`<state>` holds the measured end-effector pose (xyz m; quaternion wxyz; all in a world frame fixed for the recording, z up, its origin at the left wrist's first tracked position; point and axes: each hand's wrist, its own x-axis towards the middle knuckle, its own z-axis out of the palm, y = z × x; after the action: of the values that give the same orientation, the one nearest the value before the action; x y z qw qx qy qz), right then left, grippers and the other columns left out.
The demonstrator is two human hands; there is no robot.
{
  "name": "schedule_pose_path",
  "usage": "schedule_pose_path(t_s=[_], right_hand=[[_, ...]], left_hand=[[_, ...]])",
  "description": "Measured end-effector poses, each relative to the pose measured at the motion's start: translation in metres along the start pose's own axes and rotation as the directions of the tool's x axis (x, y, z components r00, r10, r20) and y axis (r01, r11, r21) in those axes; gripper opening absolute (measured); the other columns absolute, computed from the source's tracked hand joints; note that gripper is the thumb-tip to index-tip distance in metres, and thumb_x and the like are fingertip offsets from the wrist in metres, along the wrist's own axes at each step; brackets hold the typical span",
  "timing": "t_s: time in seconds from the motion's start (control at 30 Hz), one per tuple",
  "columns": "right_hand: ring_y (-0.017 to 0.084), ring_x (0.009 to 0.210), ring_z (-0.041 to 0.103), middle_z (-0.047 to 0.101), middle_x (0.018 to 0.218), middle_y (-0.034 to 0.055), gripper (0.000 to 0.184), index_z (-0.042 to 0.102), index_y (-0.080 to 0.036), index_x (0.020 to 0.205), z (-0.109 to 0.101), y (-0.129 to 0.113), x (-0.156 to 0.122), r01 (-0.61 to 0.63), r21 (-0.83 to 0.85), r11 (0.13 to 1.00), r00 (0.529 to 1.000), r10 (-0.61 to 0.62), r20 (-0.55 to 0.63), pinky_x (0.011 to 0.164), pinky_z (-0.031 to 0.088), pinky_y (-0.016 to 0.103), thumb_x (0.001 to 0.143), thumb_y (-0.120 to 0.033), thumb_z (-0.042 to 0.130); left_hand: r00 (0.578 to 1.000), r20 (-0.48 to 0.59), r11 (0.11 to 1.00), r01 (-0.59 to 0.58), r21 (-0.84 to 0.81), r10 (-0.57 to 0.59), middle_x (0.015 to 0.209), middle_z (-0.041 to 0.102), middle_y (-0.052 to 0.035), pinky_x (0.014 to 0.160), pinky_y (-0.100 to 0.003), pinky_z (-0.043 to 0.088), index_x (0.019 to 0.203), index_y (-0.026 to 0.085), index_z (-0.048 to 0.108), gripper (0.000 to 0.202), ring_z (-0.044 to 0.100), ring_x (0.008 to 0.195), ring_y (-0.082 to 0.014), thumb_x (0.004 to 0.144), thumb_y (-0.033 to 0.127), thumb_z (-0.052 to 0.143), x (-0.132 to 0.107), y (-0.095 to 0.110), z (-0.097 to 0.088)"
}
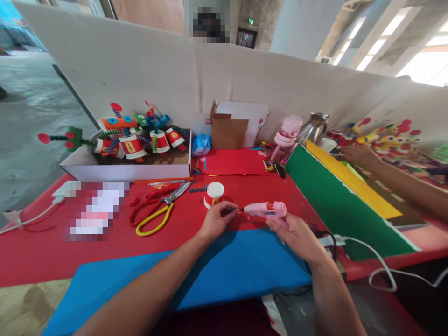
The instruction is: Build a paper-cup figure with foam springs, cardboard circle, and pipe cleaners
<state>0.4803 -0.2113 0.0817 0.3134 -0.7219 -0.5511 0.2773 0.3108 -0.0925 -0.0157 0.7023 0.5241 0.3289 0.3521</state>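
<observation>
My right hand (297, 233) is wrapped round the handle of a pink hot glue gun (268, 210), its nozzle pointing left. At that nozzle my left hand (219, 219) pinches a small orange piece (239, 211), too small to make out fully. Just behind my left hand, an upside-down paper cup (214, 190) with a red side and white base stands on the red table. A dark twisted paper strip (198, 189) sticks out to its left. Below both hands lies a blue board (241, 261).
Scissors (164, 200) with red and yellow handles lie left. Behind them, a white box (126, 171) holds several paper-cup figures. Red paper sheets (234, 162) and a pink bottle (285, 135) stand farther back. A green board (336, 205) divides off another person's arm (395, 170) at right.
</observation>
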Motion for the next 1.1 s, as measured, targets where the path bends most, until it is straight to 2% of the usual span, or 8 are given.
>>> schedule_pose_path(t_s=[0.17, 0.67, 0.8, 0.97, 1.1], right_hand=[[0.018, 0.05, 0.055, 0.052, 0.046, -0.0013, 0.031, 0.063, -0.022, 0.07, 0.0, -0.002, 0.0, 0.021, 0.002, 1.0, 1.0, -0.021, 0.004, 0.045, 0.039, 0.026, 0.08, -0.05, 0.056], [0.021, 0.057, 0.059, 0.056, 0.05, 0.0001, 0.029, 0.064, -0.022, 0.075, 0.0, -0.001, 0.0, 0.004, -0.008, 1.0, 1.0, -0.004, -0.009, 0.05, 0.042, 0.028, 0.081, -0.05, 0.055], [0.018, 0.053, 0.056, 0.055, 0.05, -0.0009, 0.034, 0.064, -0.021, 0.075, -0.001, 0.001, 0.0, -0.03, -0.004, 1.0, 1.0, 0.03, 0.002, 0.05, 0.042, 0.027, 0.081, -0.052, 0.055], [0.011, 0.043, 0.045, 0.046, 0.047, -0.0049, 0.043, 0.061, -0.018, 0.073, -0.001, 0.012, 0.002, -0.095, 0.154, 0.984, 0.994, 0.086, 0.059, 0.043, 0.035, 0.023, 0.079, -0.06, 0.053], [0.009, 0.042, 0.041, 0.044, 0.046, -0.0062, 0.044, 0.063, -0.017, 0.077, 0.001, 0.019, 0.005, -0.135, 0.275, 0.952, 0.989, 0.11, 0.103, 0.043, 0.033, 0.022, 0.077, -0.061, 0.058]], left_hand=[[1.0, 0.0, 1.0, 0.004, -0.009, -0.004, 0.076, 0.069, -0.0043, 0.07, -0.028, 0.046, 0.08, 0.015, 0.07, 0.022, 0.061, 0.071, -0.015, 0.062, 0.025, 0.079, 0.0, 0.0, 0.001], [1.0, -0.002, 1.0, -0.012, -0.019, 0.012, 0.075, 0.069, -0.0044, 0.069, -0.028, 0.046, 0.079, 0.015, 0.069, 0.03, 0.06, 0.07, -0.015, 0.059, 0.033, 0.082, 0.001, -0.003, -0.001], [1.0, 0.009, 0.998, 0.016, -0.061, -0.016, 0.075, 0.069, -0.0043, 0.068, -0.029, 0.046, 0.079, 0.015, 0.069, 0.034, 0.06, 0.069, -0.0146, 0.056, 0.035, 0.084, 0.001, -0.001, 0.0], [0.994, 0.06, 0.978, 0.099, -0.184, -0.09, 0.071, 0.067, -0.0025, 0.062, -0.026, 0.043, 0.078, 0.015, 0.066, 0.036, 0.057, 0.064, -0.012, 0.053, 0.03, 0.087, -0.002, 0.006, 0.0], [0.991, 0.082, 0.961, 0.124, -0.249, -0.107, 0.068, 0.065, -0.0014, 0.059, -0.024, 0.041, 0.077, 0.016, 0.063, 0.036, 0.055, 0.06, -0.0101, 0.053, 0.029, 0.087, -0.003, 0.009, -0.001]])
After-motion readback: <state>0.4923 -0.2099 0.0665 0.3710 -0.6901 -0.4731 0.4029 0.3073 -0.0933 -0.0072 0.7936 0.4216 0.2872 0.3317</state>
